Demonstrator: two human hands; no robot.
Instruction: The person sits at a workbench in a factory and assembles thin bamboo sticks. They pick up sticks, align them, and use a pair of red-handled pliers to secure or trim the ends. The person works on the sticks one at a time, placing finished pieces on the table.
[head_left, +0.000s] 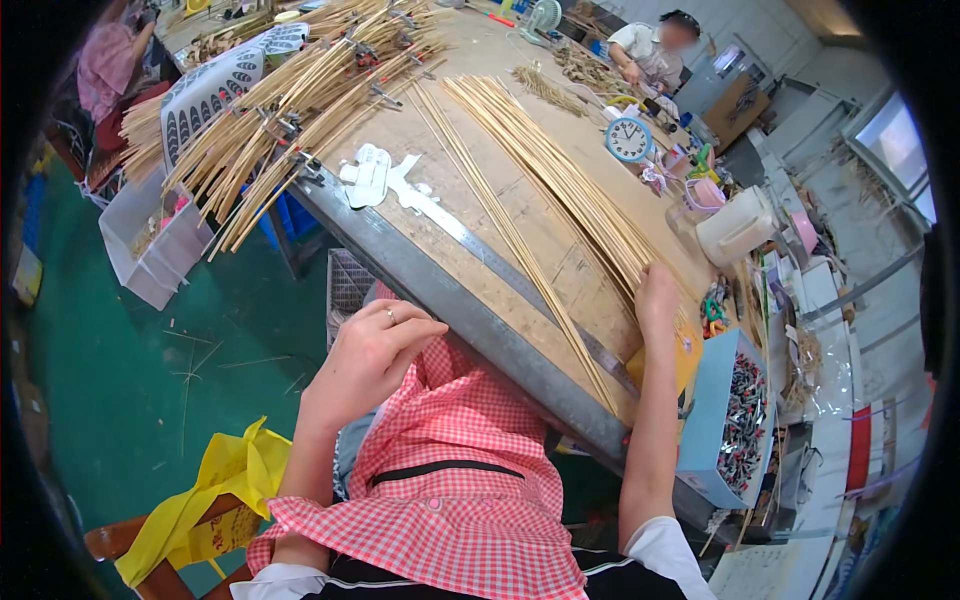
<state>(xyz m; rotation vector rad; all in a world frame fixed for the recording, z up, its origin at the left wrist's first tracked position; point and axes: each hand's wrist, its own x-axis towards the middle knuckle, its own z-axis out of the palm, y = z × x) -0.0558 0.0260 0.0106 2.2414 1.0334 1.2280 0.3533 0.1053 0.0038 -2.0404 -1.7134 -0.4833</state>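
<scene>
A long bundle of thin pale bamboo sticks (570,180) lies slantwise across the wooden worktable (460,295). At its near end my right hand (656,300) has its fingers curled in on the sticks, and the fingertips are partly hidden. A few separate sticks (505,235) lie to the left of the bundle, across a long metal ruler (480,248). My left hand (375,355), with a ring on one finger, hangs just off the table's front edge. Its thumb and fingers are drawn together, and nothing shows between them.
Clamped stick bundles (300,110) jut over the table's left edge. White gloves (368,178) lie near that corner. To the right are a blue clock (628,140), a white jug (738,228) and a light-blue box (708,420) of small clips. Another person (655,52) sits at the far side.
</scene>
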